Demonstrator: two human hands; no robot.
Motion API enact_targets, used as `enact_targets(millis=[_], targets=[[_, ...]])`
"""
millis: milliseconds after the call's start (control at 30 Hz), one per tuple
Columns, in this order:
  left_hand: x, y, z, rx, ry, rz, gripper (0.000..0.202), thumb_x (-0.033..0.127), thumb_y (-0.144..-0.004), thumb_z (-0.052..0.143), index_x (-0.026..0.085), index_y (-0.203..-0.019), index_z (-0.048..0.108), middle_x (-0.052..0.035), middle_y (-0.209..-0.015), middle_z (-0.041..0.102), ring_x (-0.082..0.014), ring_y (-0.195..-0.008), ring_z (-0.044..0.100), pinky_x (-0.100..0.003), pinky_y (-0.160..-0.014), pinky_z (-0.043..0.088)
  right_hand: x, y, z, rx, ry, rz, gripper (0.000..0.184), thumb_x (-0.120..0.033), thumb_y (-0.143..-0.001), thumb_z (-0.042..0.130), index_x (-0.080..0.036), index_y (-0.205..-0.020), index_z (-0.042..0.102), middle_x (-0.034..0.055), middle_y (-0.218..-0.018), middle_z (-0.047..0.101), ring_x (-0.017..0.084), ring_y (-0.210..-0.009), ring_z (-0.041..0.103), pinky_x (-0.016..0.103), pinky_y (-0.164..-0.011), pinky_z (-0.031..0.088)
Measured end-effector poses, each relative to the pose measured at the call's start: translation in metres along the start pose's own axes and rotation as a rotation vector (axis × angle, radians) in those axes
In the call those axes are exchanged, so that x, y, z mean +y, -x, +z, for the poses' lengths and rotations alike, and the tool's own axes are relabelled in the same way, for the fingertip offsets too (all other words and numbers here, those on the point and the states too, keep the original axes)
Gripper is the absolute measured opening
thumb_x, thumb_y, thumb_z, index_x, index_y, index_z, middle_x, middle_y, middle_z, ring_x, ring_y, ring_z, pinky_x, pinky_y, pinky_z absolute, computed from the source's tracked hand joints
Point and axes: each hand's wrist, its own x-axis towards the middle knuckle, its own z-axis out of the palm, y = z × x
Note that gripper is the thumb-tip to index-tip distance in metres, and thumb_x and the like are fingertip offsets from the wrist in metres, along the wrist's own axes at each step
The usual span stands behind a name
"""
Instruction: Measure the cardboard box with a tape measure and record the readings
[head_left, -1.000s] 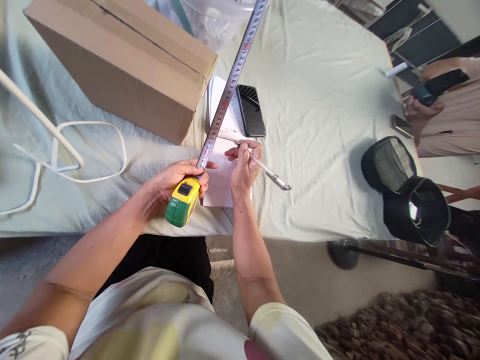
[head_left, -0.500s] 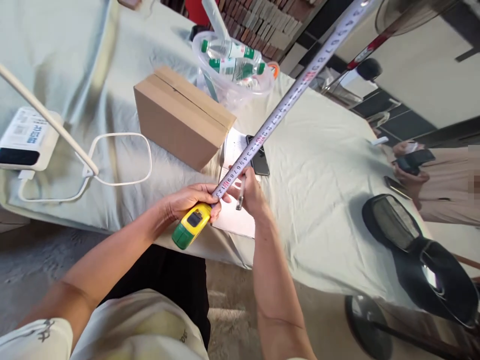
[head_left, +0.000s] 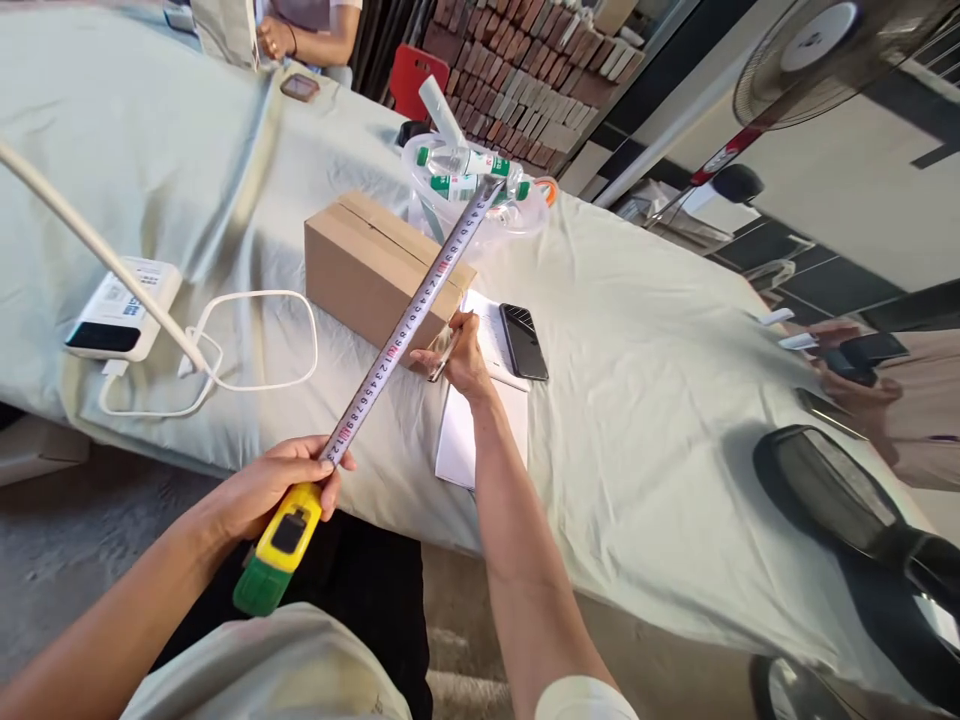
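Note:
My left hand [head_left: 289, 480] grips a yellow and green tape measure [head_left: 289, 535] near the table's front edge. Its metal blade [head_left: 409, 325] stretches out up and to the right, passing in front of a brown cardboard box [head_left: 352, 260] and ending before the bottles. My right hand [head_left: 466, 358] is closed around a slim pen [head_left: 442, 362] beside the box's near corner, its fingers partly spread toward the box. Under the right forearm lies an open notebook [head_left: 461, 435] with some writing on the upper page. A black phone [head_left: 523, 342] rests on its right side.
A clear tub [head_left: 517, 225] with green-capped water bottles [head_left: 454, 160] stands behind the box. A white power bank [head_left: 124, 310] with a looped cable [head_left: 315, 345] lies left. Black headgear [head_left: 825, 490] sits right. Another person's hands [head_left: 855, 355] hold a device there; a fan [head_left: 817, 50] stands behind.
My left hand has moved left and nearer with the tape measure, and its blade has swung lower, across the box. My right hand has shifted slightly left, to the box's corner. The view has tilted upward.

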Motion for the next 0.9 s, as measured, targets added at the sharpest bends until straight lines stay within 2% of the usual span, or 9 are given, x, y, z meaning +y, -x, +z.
enact_targets(millis=[167,300,500,700,800,900], targets=[[-0.007,0.016,-0.004,0.092,-0.06,-0.025,0.024,0.034,-0.084,0.068,0.015,-0.098,0.066,-0.0024,-0.062,0.064,-0.0139,-0.059,0.053,-0.023,-0.056,0.037,-0.007,0.011,-0.002,0.011,0.024,-0.088,0.072,-0.051,-0.06,0.09,-0.03,-0.096,0.031,0.0108,-0.137,0.051,0.029,-0.127,0.055,0.058,-0.112,0.043],[-0.02,0.026,-0.011,0.091,-0.114,-0.061,0.029,0.041,-0.084,0.07,0.015,-0.098,0.065,-0.0021,-0.063,0.064,-0.0134,-0.058,0.052,-0.023,-0.056,0.035,-0.01,0.027,-0.018,0.048,0.1,-0.158,0.071,-0.048,-0.062,0.09,-0.031,-0.099,0.032,0.0134,-0.153,0.041,0.03,-0.143,0.045,0.056,-0.116,0.04],[-0.037,0.043,-0.028,0.141,-0.2,-0.129,0.033,0.047,-0.089,0.066,0.017,-0.101,0.068,-0.0029,-0.065,0.065,-0.0141,-0.056,0.049,-0.025,-0.055,0.032,-0.011,0.039,-0.041,0.068,0.141,-0.227,0.07,-0.043,-0.061,0.091,-0.03,-0.1,0.035,0.0167,-0.157,0.038,0.03,-0.149,0.043,0.055,-0.118,0.04],[-0.039,0.05,-0.026,0.222,-0.242,-0.121,0.034,0.05,-0.087,0.068,0.017,-0.097,0.07,-0.0024,-0.063,0.063,-0.015,-0.056,0.049,-0.026,-0.056,0.034,-0.009,0.045,-0.041,0.06,0.125,-0.269,0.068,-0.042,-0.065,0.089,-0.031,-0.103,0.035,0.0162,-0.157,0.039,0.03,-0.151,0.041,0.055,-0.118,0.041],[-0.041,0.047,-0.025,0.215,-0.257,-0.116,0.035,0.051,-0.087,0.067,0.018,-0.096,0.07,-0.0021,-0.064,0.063,-0.0146,-0.057,0.049,-0.025,-0.056,0.034,-0.004,0.044,-0.039,0.063,0.108,-0.295,0.069,-0.046,-0.064,0.089,-0.031,-0.103,0.035,0.0158,-0.157,0.037,0.03,-0.15,0.041,0.055,-0.117,0.042],[-0.041,0.044,-0.024,0.202,-0.29,-0.106,0.035,0.052,-0.089,0.065,0.019,-0.099,0.069,-0.0017,-0.067,0.063,-0.0142,-0.058,0.048,-0.026,-0.057,0.035,-0.002,0.042,-0.037,0.07,0.091,-0.241,0.072,-0.053,-0.061,0.089,-0.031,-0.104,0.036,0.015,-0.158,0.035,0.03,-0.151,0.04,0.056,-0.117,0.042]])
